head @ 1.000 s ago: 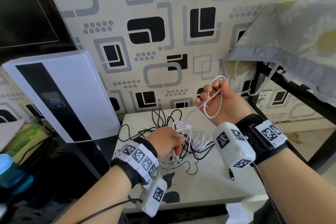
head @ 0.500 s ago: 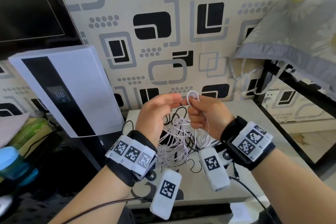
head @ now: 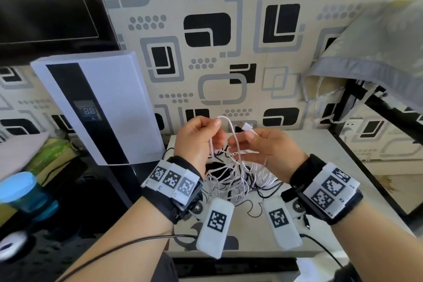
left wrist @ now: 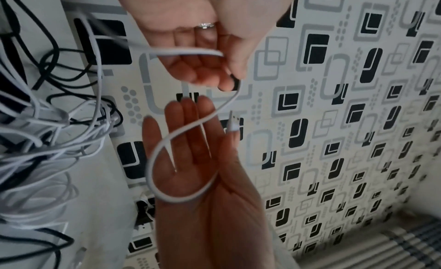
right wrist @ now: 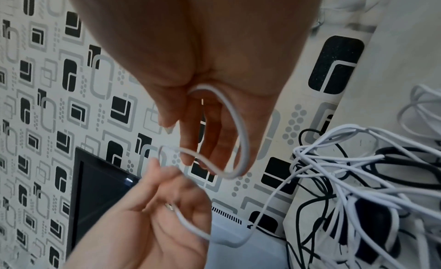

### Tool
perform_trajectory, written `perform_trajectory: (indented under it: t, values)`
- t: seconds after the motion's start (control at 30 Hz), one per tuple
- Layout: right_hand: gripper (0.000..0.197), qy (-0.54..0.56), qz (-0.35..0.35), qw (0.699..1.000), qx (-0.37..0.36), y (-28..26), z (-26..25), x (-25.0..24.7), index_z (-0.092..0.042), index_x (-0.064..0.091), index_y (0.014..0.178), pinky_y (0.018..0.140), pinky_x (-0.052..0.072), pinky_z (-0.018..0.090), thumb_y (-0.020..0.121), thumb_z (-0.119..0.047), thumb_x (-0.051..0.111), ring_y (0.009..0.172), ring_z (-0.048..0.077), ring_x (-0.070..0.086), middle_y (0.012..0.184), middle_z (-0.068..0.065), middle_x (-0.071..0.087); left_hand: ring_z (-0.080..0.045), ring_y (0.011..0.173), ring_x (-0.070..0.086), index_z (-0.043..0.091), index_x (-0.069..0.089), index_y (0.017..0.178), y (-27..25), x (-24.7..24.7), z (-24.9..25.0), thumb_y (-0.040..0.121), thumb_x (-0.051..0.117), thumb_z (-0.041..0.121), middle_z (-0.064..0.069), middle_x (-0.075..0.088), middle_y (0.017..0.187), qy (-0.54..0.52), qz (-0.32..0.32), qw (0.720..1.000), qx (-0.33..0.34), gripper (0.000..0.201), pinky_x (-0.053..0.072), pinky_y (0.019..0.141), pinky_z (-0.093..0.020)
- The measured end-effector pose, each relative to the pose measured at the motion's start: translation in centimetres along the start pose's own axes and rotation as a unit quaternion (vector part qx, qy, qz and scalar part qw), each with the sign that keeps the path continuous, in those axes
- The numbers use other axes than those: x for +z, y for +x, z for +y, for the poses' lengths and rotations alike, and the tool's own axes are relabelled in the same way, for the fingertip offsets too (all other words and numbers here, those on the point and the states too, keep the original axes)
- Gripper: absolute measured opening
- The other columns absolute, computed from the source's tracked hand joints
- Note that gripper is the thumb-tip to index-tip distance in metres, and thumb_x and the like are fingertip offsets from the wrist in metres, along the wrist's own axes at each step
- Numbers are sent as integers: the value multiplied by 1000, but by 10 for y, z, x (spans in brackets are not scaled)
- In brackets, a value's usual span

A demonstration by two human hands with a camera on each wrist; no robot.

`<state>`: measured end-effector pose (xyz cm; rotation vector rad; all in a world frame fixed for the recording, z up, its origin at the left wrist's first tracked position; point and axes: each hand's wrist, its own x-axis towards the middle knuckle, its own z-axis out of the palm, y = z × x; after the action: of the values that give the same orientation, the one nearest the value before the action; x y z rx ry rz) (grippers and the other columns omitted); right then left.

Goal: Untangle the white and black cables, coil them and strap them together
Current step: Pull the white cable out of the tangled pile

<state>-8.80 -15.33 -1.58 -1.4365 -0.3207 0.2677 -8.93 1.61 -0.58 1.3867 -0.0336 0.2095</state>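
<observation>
Both hands are raised above the near-left part of the pale, black-patterned tabletop [head: 343, 151], working one end of the thin white rubber-sheathed cable [head: 231, 132]. The left hand [head: 199, 137] pinches the top of a small raised loop between thumb and forefinger. The right hand [head: 267, 146] lies palm-up with fingers nearly straight, the same loop draped across the palm, and the cable's white plug end [head: 248, 126] pokes up just past the thumb (whether the thumb actually presses it, I cannot tell). The rest of the white cable trails down into a loose heap on the table beneath the hands, interlaced with the thin black cable [head: 254, 209], which lies slack among the white strands.

Both cords look light, limp and fairly slick, so a loop will likely slide or spring open unless pinched firmly. The free plug end seems the sensible place to take hold: feeding it back through crossings should loosen the snarl, while tugging mid-length would probably tighten it. The plug's joint is the one spot to avoid bending sharply.

To the far left a white tower appliance with a black display strip [head: 96, 108] leans against the patterned wall.
</observation>
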Motion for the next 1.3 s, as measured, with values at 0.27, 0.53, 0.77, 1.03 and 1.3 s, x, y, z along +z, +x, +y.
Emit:
perform_trajectory:
  t: [0.27,0.53,0.77,1.03,1.3]
  values:
    - [34,38,2,999,9,-4,0,0,4,65,98,58,49,30,102,-16,38,57,22,52,74,14,57,-10,38,22,11,57,62,-2,0,-2,93,60,16,2,29,47,63,-47,997,-7,31,17,41,-19]
    - [45,157,62,986,-6,-2,-5,-1,6,63,92,64,49,34,101,-29,36,64,22,52,75,13,55,-10,36,23,9,60,65,7,-5,-9,93,61,17,1,31,45,73,6,996,-41,29,17,42,-19]
    - [47,259,-31,964,47,-10,-20,-15,-14,47,63,40,23,22,98,-42,33,43,11,14,48,-4,19,-9,34,23,11,61,65,16,-11,-12,94,59,17,3,32,43,66,22,995,-66,30,19,37,-15]
    - [46,27,-98,994,46,-10,-9,-20,-5,59,65,50,35,29,95,-34,40,44,17,26,46,2,35,-2,25,26,6,58,73,17,-15,-1,102,42,16,9,36,35,-85,-31,981,-170,34,20,30,-11]
    - [51,-157,-127,974,106,-3,3,-13,8,67,89,47,36,23,101,-32,38,44,18,41,57,12,60,-11,48,44,-3,66,104,4,-4,1,99,40,6,2,48,55,-66,-125,986,-89,28,39,49,-21]
